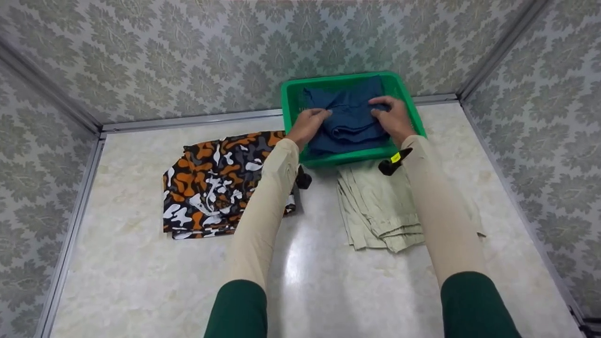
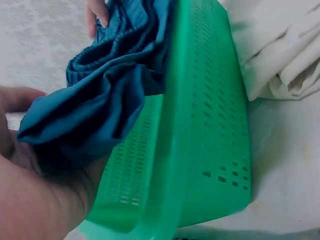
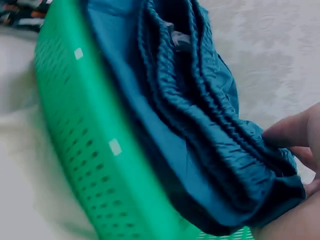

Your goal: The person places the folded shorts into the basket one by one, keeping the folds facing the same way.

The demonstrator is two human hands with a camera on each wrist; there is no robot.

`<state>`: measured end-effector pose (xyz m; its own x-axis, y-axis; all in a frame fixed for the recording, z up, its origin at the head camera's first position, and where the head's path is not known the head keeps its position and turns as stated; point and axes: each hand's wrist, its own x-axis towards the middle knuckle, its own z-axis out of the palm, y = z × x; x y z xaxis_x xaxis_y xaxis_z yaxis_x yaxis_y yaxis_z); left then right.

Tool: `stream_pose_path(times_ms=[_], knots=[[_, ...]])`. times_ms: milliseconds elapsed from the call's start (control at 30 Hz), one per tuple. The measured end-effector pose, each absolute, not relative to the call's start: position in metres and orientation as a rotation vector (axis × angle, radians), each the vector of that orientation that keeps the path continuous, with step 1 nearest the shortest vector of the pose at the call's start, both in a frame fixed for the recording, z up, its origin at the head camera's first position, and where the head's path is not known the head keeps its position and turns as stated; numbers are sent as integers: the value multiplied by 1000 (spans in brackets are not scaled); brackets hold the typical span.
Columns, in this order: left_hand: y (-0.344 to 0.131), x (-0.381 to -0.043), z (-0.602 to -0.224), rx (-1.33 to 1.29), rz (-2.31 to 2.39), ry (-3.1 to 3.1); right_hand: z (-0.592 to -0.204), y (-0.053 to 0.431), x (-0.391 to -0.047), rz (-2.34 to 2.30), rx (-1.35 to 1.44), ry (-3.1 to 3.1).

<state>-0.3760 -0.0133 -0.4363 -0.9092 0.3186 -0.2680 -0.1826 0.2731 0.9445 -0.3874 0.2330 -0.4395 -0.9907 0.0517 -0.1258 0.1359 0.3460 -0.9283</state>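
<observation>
Folded blue fabric with a gathered elastic waistband [image 1: 354,117] lies within the rim of a green plastic basket [image 1: 347,158] with perforated walls. My left hand [image 1: 307,124] grips the left edge of this blue garment [image 2: 95,107], its thumb and fingers around the cloth in the left wrist view. On the opposite side my right hand [image 1: 395,119] pinches the right edge. The right wrist view shows the doubled waistband [image 3: 200,115] running up to those fingers [image 3: 290,130]. The garment's underside is hidden.
Left of the basket lies a folded camouflage garment [image 1: 211,188] in orange, black and white. Pale green folded trousers [image 1: 385,206] lie in front of the basket, partly under the right forearm. Patterned wall panels [image 1: 235,51] enclose the marbled table [image 1: 141,277] at back and sides.
</observation>
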Motion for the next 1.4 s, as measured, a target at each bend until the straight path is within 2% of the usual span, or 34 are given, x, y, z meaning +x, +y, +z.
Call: stream_pose_path(times_ms=[133,333,500,700,833,1133,1400], knots=[[-6,-381,-450,186,1500,2271,-454,230,-389,-1518,107,2591],[5,-384,-469,234,886,2581,-466,225,-389,-1178,-24,2559],[10,-377,-468,191,482,2691,-465,217,-389,-823,-191,2607],[10,-361,-455,387,258,2751,-464,204,-392,-573,-348,2591],[13,-354,-462,395,176,2628,-468,199,-394,-420,-362,2432],[16,-351,-475,414,226,2809,-473,198,-392,-521,-306,2468],[-5,-318,-476,762,527,3243,-471,213,-362,-1003,-426,2842]])
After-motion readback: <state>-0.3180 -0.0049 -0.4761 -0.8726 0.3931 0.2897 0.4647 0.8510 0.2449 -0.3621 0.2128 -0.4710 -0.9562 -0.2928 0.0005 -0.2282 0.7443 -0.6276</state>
